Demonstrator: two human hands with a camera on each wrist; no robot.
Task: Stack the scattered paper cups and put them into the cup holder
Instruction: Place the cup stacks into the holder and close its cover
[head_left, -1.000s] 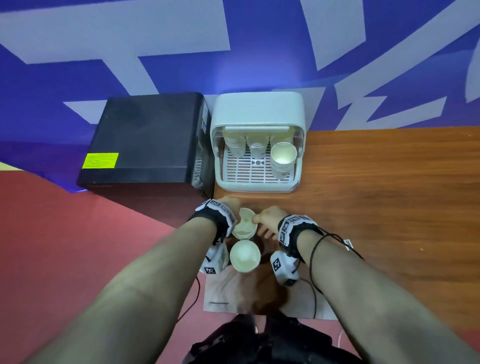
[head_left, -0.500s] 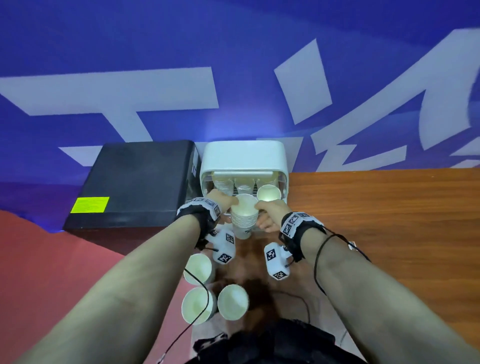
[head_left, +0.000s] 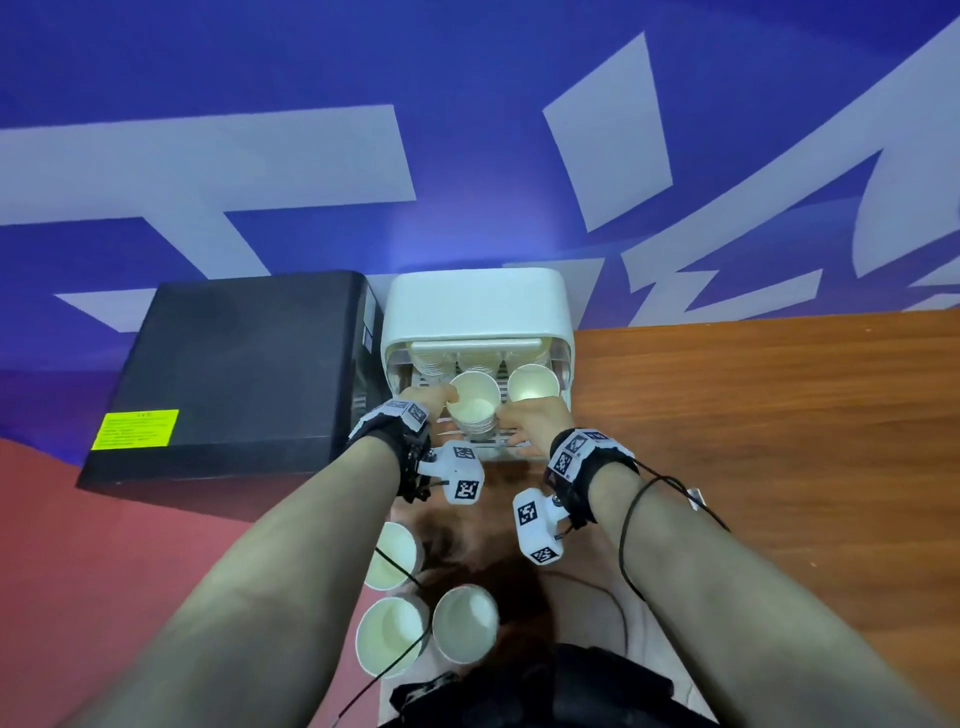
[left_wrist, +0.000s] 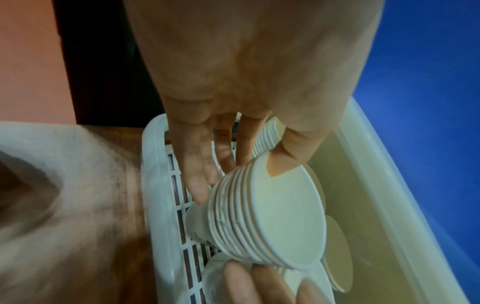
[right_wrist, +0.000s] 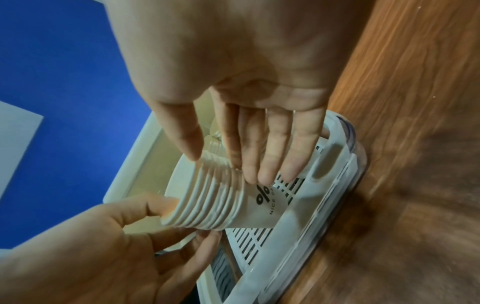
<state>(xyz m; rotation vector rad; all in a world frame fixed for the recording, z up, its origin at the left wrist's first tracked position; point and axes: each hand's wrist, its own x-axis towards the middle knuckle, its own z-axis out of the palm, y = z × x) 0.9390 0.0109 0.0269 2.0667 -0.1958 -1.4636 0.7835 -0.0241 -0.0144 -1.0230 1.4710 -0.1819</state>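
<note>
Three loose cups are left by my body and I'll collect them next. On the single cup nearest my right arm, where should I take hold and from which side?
Judging by its pose, take the single cup by its side wall just under the rim, coming from above and the right. It stands upright, mouth up, with a neighbouring cup close on its left and a cable over that one; its right side looks free.

Your two bare forearms reach forward side by side, each wrist strapped with a black band. Your left hand (head_left: 425, 397) hooks its thumb over the rim of a nested stack of white paper cups (head_left: 472, 408) (fingers (left_wrist: 200, 164) down its side). Your right hand (head_left: 530, 418) clasps the opposite side, fingers (right_wrist: 275, 152) nearly straight.
</note>
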